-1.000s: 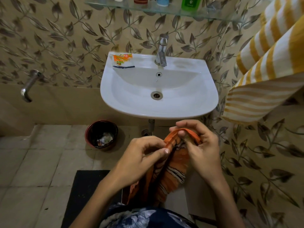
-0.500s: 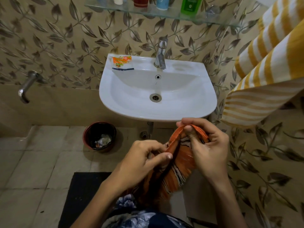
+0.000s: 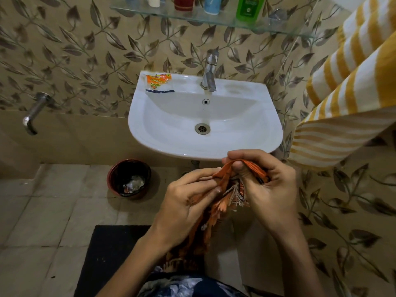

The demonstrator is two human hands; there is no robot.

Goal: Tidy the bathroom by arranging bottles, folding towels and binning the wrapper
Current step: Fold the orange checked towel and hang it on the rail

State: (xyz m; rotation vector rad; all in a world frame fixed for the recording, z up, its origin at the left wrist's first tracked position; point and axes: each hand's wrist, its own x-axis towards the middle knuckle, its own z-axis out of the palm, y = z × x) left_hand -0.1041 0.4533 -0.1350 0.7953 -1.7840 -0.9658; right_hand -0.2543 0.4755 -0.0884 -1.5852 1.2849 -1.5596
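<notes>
An orange striped towel (image 3: 222, 202) hangs bunched between both hands in front of the sink. My left hand (image 3: 188, 202) pinches its edge from the left. My right hand (image 3: 265, 185) grips the top fold, thumb pressed over the cloth. An orange wrapper (image 3: 159, 81) lies on the sink's back left ledge. Several bottles (image 3: 249, 6) stand on the glass shelf (image 3: 214, 21) above the tap. A yellow-and-white striped towel (image 3: 351, 86) hangs at the right.
The white sink (image 3: 267, 133) is fixed to the wall, with a chrome tap (image 3: 210, 71). A dark red bin (image 3: 129, 179) holding scraps sits on the tiled floor beneath it. A black mat (image 3: 111, 258) lies underfoot. A wall tap (image 3: 34, 112) juts out at left.
Both hands have drawn closer together on the orange towel and gathered more of it. The view has tilted down slightly.
</notes>
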